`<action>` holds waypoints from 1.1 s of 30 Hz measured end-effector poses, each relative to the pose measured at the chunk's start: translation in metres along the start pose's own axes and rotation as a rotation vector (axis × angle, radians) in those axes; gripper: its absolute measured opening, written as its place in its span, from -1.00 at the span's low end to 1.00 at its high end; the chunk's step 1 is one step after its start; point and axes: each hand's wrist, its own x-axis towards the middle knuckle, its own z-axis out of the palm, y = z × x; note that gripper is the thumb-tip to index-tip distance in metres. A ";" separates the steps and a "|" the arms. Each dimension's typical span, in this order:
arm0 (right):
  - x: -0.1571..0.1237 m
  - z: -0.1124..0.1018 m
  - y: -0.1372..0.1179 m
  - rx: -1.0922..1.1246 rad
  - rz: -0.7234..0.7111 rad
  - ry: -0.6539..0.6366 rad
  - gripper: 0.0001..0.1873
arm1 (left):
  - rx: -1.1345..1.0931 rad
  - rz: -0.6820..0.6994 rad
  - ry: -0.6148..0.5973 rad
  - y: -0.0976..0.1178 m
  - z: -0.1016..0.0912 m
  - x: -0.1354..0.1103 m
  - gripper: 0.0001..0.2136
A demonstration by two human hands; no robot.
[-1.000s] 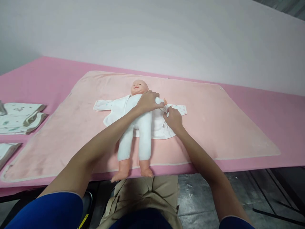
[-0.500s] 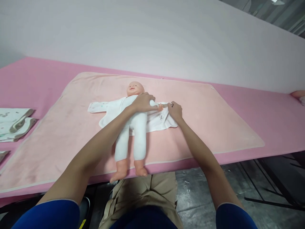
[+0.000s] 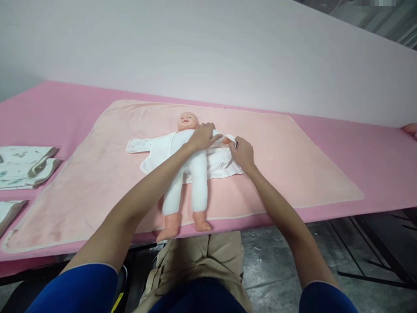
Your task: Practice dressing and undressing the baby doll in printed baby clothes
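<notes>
A baby doll with white padded body and bare feet lies on its back, head away from me. A white baby shirt is spread under it; the sleeve on the left side covers that arm, and one front panel lies over the chest. My left hand is closed around the doll's other arm, near the shoulder. My right hand pinches the shirt's sleeve opening at the doll's hand, which is partly covered by cloth. Exactly how far the arm reaches into the sleeve is hidden.
Underneath is a peach blanket on a pink table. Folded printed cloths lie at the left, with another white cloth nearer me. A grey wall stands behind the table. Part of another doll shows far right.
The sleeve opening in my right hand has come over the doll's hand, which was bare before. The doll's arm has lifted slightly. The view has shifted a little left.
</notes>
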 end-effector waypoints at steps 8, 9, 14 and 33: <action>0.019 0.024 -0.045 0.045 0.008 -0.032 -0.76 | -0.198 0.040 0.059 0.009 0.019 0.021 -0.73; 0.022 0.029 -0.053 0.054 0.006 -0.036 -0.77 | -0.253 0.020 0.120 0.009 0.018 0.023 -0.71; 0.018 0.033 -0.068 0.056 -0.107 -0.130 -0.77 | -0.422 -0.096 0.338 0.005 -0.013 0.004 -0.69; -0.041 -0.013 -0.043 0.046 0.027 -0.333 -0.72 | -0.004 -0.464 0.156 -0.060 -0.086 -0.174 -0.79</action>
